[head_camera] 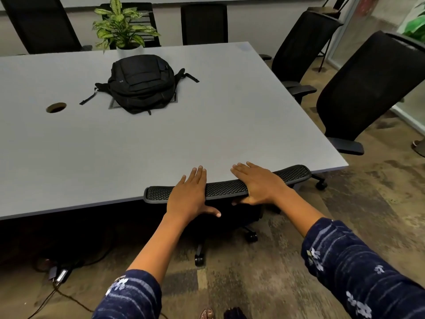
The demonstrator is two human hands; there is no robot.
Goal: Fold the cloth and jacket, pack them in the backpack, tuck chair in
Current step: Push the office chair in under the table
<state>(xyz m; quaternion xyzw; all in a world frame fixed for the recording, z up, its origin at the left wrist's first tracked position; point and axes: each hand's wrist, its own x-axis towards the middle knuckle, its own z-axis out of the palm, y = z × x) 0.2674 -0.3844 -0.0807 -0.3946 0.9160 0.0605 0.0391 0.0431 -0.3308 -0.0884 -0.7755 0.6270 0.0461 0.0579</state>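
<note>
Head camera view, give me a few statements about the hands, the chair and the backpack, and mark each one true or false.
1. Both hands rest on the top edge of the black mesh office chair. True: the left hand and the right hand lie flat across it.
2. The black fabric backpack sits on the floor. False: it lies on the grey rectangular table.
3. The chair's backrest is right at the table's near edge. True.
4. The left hand grips a folded cloth. False: it holds nothing, its fingers are straight.
5. A green leafy potted plant stands beyond the backpack. True.
</note>
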